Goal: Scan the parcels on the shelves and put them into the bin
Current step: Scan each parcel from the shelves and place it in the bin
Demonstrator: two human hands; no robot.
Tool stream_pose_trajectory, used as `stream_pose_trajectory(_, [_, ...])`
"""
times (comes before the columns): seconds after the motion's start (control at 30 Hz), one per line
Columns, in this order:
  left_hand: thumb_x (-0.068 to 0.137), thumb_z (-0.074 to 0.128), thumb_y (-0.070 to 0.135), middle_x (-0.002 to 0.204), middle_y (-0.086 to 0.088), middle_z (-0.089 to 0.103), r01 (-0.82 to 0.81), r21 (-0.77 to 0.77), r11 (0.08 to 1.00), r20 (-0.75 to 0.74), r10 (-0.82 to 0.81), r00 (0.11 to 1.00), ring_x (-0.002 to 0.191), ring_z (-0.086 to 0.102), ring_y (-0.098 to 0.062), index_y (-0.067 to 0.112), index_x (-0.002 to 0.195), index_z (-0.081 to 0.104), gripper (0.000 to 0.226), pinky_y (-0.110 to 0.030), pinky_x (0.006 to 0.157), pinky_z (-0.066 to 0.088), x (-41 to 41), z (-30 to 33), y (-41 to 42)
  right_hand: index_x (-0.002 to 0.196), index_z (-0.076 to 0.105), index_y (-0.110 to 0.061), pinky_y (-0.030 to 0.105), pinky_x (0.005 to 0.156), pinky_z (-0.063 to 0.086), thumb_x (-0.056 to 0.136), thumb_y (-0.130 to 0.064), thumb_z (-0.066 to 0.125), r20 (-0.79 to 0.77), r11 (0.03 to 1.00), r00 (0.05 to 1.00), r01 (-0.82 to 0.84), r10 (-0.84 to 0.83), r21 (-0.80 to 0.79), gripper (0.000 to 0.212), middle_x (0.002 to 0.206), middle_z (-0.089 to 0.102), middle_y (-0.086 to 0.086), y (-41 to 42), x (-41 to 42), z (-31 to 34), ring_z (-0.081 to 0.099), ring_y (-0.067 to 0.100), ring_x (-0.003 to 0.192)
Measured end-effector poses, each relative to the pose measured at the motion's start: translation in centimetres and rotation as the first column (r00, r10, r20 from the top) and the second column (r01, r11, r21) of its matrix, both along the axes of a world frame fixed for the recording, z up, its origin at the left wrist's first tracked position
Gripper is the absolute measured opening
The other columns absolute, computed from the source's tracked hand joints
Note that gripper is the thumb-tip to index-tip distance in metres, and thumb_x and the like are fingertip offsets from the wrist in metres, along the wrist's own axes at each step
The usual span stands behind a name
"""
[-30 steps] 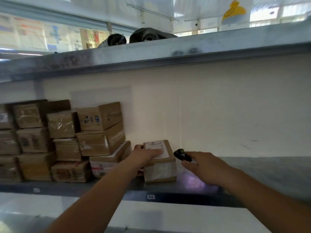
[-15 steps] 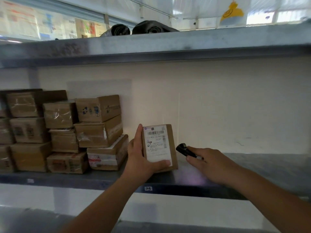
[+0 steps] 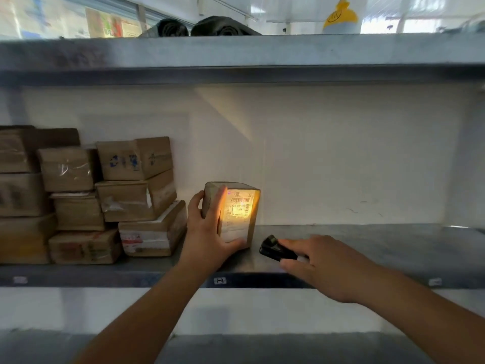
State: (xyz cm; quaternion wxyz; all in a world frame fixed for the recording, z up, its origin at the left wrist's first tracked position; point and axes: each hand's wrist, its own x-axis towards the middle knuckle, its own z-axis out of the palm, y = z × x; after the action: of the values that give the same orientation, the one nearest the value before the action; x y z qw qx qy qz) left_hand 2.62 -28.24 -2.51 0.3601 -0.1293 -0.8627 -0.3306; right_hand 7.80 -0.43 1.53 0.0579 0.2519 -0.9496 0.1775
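- Stacked parcels (image 3: 105, 198): brown cartons piled at the left end of the shelf (image 3: 367, 245); the leftmost columns are cut off by the picture edge, and their labels are too blurred to read
- Left hand (image 3: 207, 232): grips the held parcel (image 3: 233, 211) upright, thumb on the lit face, fingers curled round the left side; the palm hides the lower left corner of the carton
- Held parcel: stands just right of the stack, its base at or just above the shelf surface; contact cannot be told. The label faces the camera under an orange-yellow glow; a barcode shows, the print is illegible
- Scanner (image 3: 275, 249): small, black, low over the shelf just right of the parcel; its rear part is covered by the right hand (image 3: 328, 269), whose fingers curl round it, forefinger along the top
- Shelf: bare metal runs from the scanner to the right edge, with open height up to the upper shelf (image 3: 262, 53)
- Dark rolls (image 3: 204, 27) on the upper shelf: only their tops show
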Motion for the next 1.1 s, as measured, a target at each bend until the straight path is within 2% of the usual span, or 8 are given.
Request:
stream_pose_trajectory(0.13, [0.061,0.097,0.053,0.166,0.015,-0.001,-0.001,0.001,1.0,0.006,0.001,1.0,0.152,0.026,-0.03,0.07,0.153,0.003,0.133,-0.041,0.116,0.027,-0.3,-0.3,-0.1,0.148,0.042,-0.055,0.02,0.06,0.042,0.099,-0.069,0.041,-0.013,0.999,1.0,-0.002,0.003,0.047,0.051,0.084,0.057,-0.018,0.3,0.8,0.1,0.06,0.004,0.073])
stream_pose_trajectory(0.4, [0.06,0.096,0.055,0.164,0.016,0.0,-0.002,0.003,1.0,0.012,0.002,1.0,0.151,0.023,-0.033,0.068,0.155,0.004,0.133,-0.055,0.119,0.037,-0.7,-0.6,-0.5,0.153,0.036,-0.053,0.018,0.058,0.035,0.1,-0.068,0.041,0.002,0.992,0.996,0.087,-0.087,0.095,0.056,0.086,0.048,-0.023,0.2,2.8,-0.2,0.054,0.0,0.074])
stream_pose_trajectory(0.57, [0.063,0.096,0.052,0.164,0.021,0.002,0.162,0.07,0.984,0.018,-0.164,0.986,0.143,0.023,-0.011,0.067,0.156,0.002,0.132,-0.035,0.114,0.03,-0.4,-0.6,-0.6,0.154,0.039,-0.047,0.02,0.06,0.036,0.101,-0.067,0.04,-0.007,0.983,0.986,0.165,-0.165,0.074,0.056,0.086,0.047,-0.023,-0.8,4.7,-0.6,0.052,0.0,0.076])
stream_pose_trajectory(0.73, [0.062,0.1,0.039,0.162,0.012,0.017,0.288,0.197,0.937,-0.014,-0.291,0.957,0.135,0.031,0.002,0.072,0.151,0.003,0.136,-0.001,0.1,0.035,2.1,0.1,-0.9,0.152,0.041,-0.047,0.017,0.067,0.043,0.102,-0.065,0.041,-0.015,0.965,0.967,0.254,-0.255,-0.061,0.053,0.11,0.057,-0.021,-2.2,7.0,-1.1,0.054,-0.004,0.085])
stream_pose_trajectory(0.83, [0.057,0.1,0.046,0.159,0.012,0.027,0.35,0.278,0.895,-0.017,-0.36,0.933,0.141,0.037,-0.007,0.073,0.151,0.0,0.14,-0.031,0.111,0.046,5.2,1.2,-1.5,0.152,0.041,-0.049,0.013,0.077,0.047,0.101,-0.064,0.042,0.02,0.938,0.956,0.292,-0.294,-0.189,0.053,0.127,0.064,-0.016,-2.7,8.8,-1.6,0.058,-0.005,0.093])
stream_pose_trajectory(0.9, [0.051,0.097,0.058,0.157,0.019,0.033,0.403,0.334,0.852,0.035,-0.438,0.898,0.143,0.044,-0.015,0.073,0.151,0.002,0.139,-0.05,0.106,0.055,7.8,1.3,-1.9,0.148,0.042,-0.053,0.007,0.076,0.043,0.099,-0.065,0.044,0.039,0.905,0.946,0.319,-0.321,-0.281,0.05,0.129,0.062,-0.02,-3.4,10.3,-2.3,0.054,-0.013,0.091])
stream_pose_trajectory(0.97, [0.049,0.096,0.061,0.153,0.031,0.036,0.461,0.364,0.809,0.081,-0.521,0.85,0.143,0.048,-0.015,0.075,0.15,0.003,0.138,-0.053,0.102,0.057,10.5,0.6,-2.3,0.146,0.044,-0.053,0.01,0.08,0.042,0.097,-0.068,0.046,0.066,0.864,0.923,0.379,-0.38,-0.33,0.052,0.126,0.06,-0.021,-4.4,12.0,-3.4,0.054,-0.012,0.089])
stream_pose_trajectory(1.1, [0.05,0.098,0.06,0.161,0.025,0.034,0.538,0.397,0.744,0.167,-0.635,0.754,0.144,0.046,-0.01,0.075,0.151,0.002,0.14,-0.052,0.104,0.056,15.4,-1.9,-2.6,0.15,0.042,-0.051,0.015,0.075,0.043,0.09,-0.075,0.054,0.152,0.769,0.854,0.515,-0.497,-0.378,0.066,0.119,0.057,-0.023,-5.9,16.6,-7.0,0.054,-0.007,0.089])
